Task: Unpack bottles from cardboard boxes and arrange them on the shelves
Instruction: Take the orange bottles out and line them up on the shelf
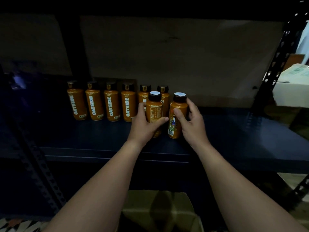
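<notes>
Both grips clamped: left hand (143, 126) and right hand (192, 124) each wrap an orange plastic dark-capped bottle (154, 113) (178, 114). Likely full, stiff, slick; hold mid-body.

We see orange-brown bottles (111, 104) with black caps along the dark navy shelf (234, 131), four of them showing white vertical lettering. The bottle in the left hand (154, 113) has a white-topped black cap and a panel of fine pale print. The bottle in the right hand (177, 118) has the same cap, a small multicoloured picture and a black-and-white barcode. We see a tan cardboard box (158, 210) below, and a black upright (277, 61) at the right.
</notes>
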A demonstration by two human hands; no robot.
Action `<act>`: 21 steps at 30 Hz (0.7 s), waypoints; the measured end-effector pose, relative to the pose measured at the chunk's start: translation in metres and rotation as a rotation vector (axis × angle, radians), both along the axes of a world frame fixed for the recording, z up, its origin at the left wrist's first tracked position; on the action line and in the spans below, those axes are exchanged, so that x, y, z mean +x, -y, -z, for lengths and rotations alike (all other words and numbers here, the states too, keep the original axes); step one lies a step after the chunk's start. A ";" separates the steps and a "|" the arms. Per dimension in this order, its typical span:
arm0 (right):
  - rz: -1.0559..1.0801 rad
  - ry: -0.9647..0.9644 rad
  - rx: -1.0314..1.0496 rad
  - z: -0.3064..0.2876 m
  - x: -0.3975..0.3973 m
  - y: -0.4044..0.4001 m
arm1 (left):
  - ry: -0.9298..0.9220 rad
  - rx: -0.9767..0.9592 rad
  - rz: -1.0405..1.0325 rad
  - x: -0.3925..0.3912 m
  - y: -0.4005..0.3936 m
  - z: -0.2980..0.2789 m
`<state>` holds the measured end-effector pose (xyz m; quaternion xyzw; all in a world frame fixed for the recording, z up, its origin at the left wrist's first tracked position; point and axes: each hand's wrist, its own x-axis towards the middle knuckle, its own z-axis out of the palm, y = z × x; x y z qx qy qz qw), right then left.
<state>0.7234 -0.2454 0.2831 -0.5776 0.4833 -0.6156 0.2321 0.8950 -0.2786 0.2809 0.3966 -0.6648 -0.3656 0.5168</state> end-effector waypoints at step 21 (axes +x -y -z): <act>-0.123 0.109 0.232 0.010 -0.007 0.002 | -0.072 0.101 0.119 0.015 0.004 0.008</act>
